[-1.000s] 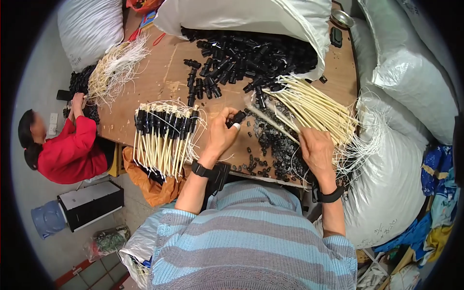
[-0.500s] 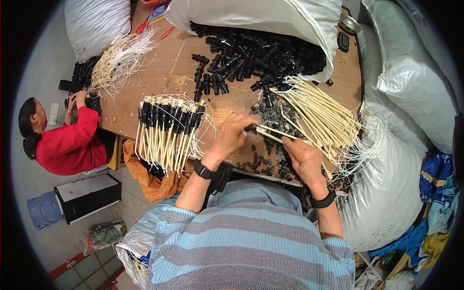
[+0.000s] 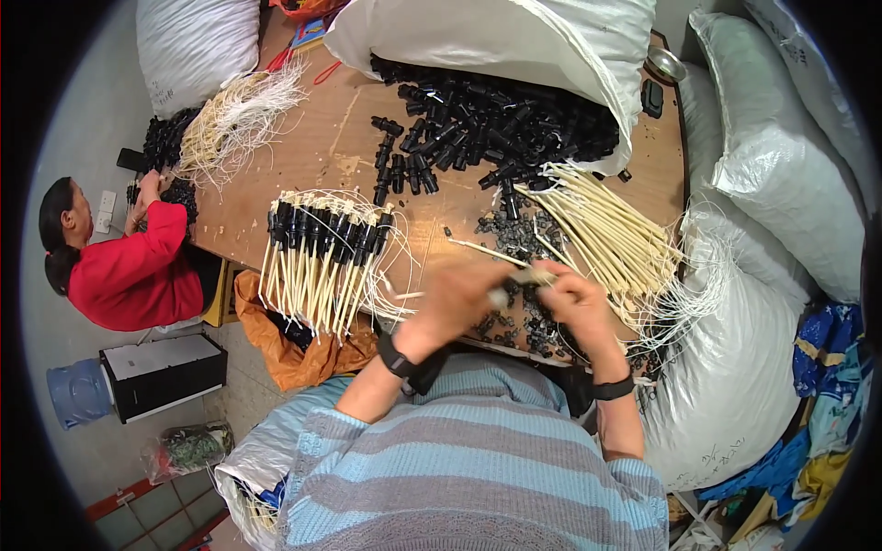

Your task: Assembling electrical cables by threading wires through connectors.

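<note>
My left hand (image 3: 455, 298) is smeared by motion over the table's near edge, so its fingers do not show clearly. My right hand (image 3: 579, 308) has its fingers curled in a pinch close by. A blurred pale and grey piece (image 3: 530, 275) shows between the two hands; I cannot make out its kind. Just beyond them, a single cream tube (image 3: 482, 250) lies slanted on the table. To the left sits a bundle of cream tubes fitted with black plastic connectors (image 3: 331, 230). At the right is a pile of plain cream tubes (image 3: 606, 234) with white strings.
Black connectors (image 3: 450, 129) spill from a white sack (image 3: 514, 37) across the brown table (image 3: 312, 119). Small black pieces (image 3: 524, 234) lie scattered beyond my hands. Full white sacks (image 3: 717, 367) crowd the right side. A person in red (image 3: 129, 266) works at the far left.
The tubes and black connector held between my hands no longer show clearly. A lone cream tube now lies beyond my hands. Both hands are closer together, the left shifted right and nearer to me.
</note>
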The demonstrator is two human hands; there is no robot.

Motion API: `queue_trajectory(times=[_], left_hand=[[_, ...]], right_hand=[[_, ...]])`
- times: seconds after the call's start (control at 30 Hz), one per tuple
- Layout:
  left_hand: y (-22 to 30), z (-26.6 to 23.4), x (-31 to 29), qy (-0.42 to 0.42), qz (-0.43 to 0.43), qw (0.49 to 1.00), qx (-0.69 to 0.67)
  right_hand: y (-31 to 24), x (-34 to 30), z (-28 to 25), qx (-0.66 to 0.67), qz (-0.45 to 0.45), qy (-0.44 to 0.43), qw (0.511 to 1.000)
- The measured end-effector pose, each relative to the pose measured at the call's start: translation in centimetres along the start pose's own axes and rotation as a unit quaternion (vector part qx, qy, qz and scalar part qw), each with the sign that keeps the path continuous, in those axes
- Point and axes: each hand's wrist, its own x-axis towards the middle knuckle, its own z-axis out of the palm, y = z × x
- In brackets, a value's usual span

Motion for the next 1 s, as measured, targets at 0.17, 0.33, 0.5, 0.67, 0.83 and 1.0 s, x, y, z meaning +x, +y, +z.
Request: queue_trajectory(times=[0.17,0.33,0.5,0.67,0.83,1.0], left_hand=[[-3.2,-2.3,-1.4,-0.120,-0.392,0.910,0.065],[0.2,0.9,-0.2,-0.057,-0.418,0.862,-0.281],[-0.2,0.8,-1.2,-0.068,-0.341,0.928,-0.138],[-0.3,0.1,-1.6,-0.075,-0.189,0.979,0.019],[0.3,-0.1,-1.3,-0.106,-0.189,0.976,0.021],[-0.3,0.8,-1.6,-0.132,-0.174,0.976,-0.012]], right_hand=[[-3.5,-0.6,-0.9,0.169,-0.065,-0.031,0.983],[0.1,0.2,4.8,-0.388,-0.203,0.008,0.899],[0.2,-0.1,4.5,-0.319,-0.147,0.052,0.935],[-0.7,0.2,4.4,-0.351,-0.194,0.132,0.907],[0.0,0.4,4.2,-0.348,-0.191,0.124,0.909],[0.6,0.5,4.6,-0.320,-0.193,0.090,0.923]])
